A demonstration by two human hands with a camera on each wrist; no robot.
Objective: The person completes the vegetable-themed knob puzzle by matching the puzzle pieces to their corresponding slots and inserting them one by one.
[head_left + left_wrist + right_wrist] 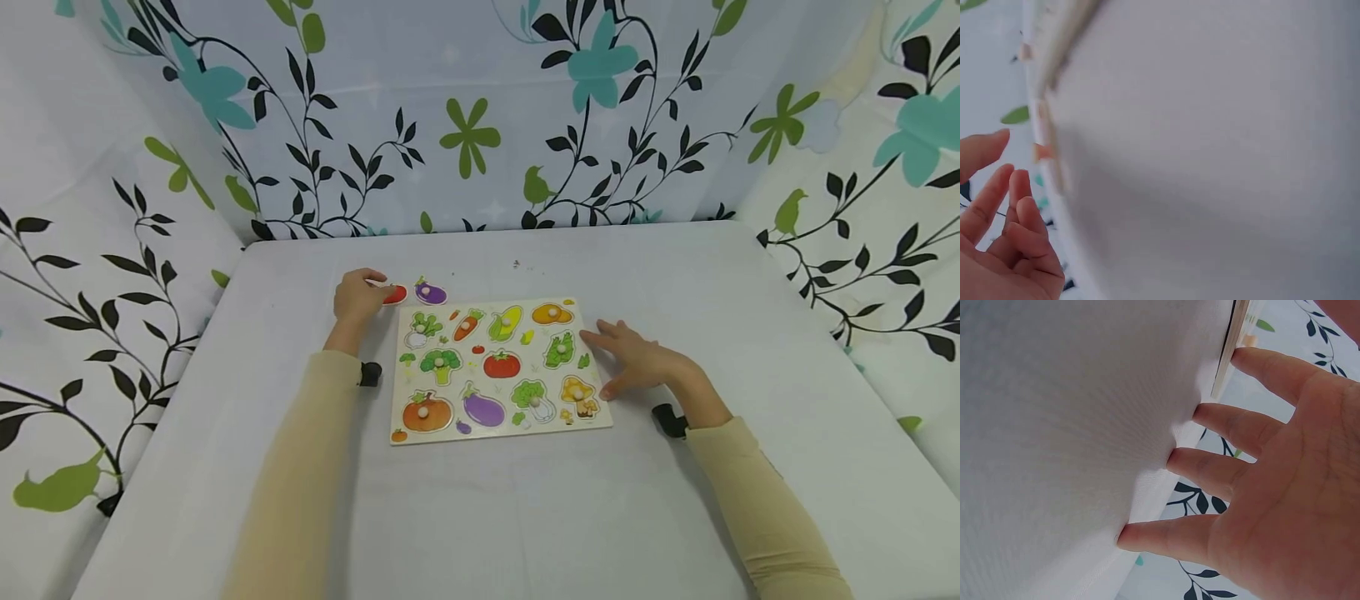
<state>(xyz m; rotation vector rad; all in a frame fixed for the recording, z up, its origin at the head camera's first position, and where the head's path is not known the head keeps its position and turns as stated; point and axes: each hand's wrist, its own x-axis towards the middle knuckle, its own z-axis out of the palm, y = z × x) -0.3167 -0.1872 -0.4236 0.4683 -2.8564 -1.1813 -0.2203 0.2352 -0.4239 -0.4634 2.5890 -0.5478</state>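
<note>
A wooden vegetable puzzle board (491, 333) lies on the table, with pictures such as a carrot (468, 324), a tomato (502, 364) and a pumpkin (427, 412). Beyond its far left corner are a red puzzle piece (396, 294) and a purple eggplant piece (431, 292). My left hand (358, 296) is at the red piece, which it partly covers in the head view. In the left wrist view, a gap shows between thumb and forefinger, with nothing held there. My right hand (633, 360) spreads its fingers (1279, 375) at the board's right edge, several fingertips touching the tablecloth.
A white cloth covers the table (480, 517). Patterned curtains (450, 108) with leaves and birds rise behind and on both sides. Small dark specks (516, 264) lie on the cloth beyond the board. A black wrist camera (670, 421) is on the right wrist.
</note>
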